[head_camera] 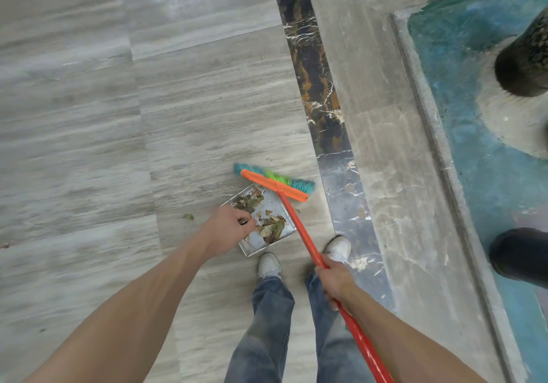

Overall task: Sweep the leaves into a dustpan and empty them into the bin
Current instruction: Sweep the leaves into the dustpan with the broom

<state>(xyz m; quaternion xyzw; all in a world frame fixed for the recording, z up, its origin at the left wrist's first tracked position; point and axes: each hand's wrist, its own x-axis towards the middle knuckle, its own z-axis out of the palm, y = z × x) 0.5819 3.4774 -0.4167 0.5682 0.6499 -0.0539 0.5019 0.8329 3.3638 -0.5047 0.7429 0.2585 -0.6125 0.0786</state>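
Under me the floor (pixel 89 101) is pale grey stone with a streaky grain, glossy enough to catch a light near the top. To the right a dark marbled strip (pixel 314 86) with white and rusty veins runs from the top edge down toward my feet, then another grey band, and past a raised grey border the ground turns to rough, patchy blue-green paint (pixel 480 175); two dark rounded shapes sit at the far right edge, too blurred for me to say what they are. One stray leaf (pixel 188 216) lies on the grey floor just left of my left hand. My left arm reaches forward and down, and my left hand (pixel 226 230) is closed at the near left side of the metal dustpan (pixel 275 201); whatever it grips is hidden under my fingers, so I cannot tell if that is a handle. The dustpan rests on the floor just in front of my white shoes (pixel 268 264), with brown and green leaves (pixel 271 227) piled inside it. The broom (pixel 292 215), with an orange head and teal and green bristles, stands at the pan's far edge, its red handle slanting back across the pan's right side. My right hand (pixel 333 282) is wrapped around that handle above my right jeans leg.
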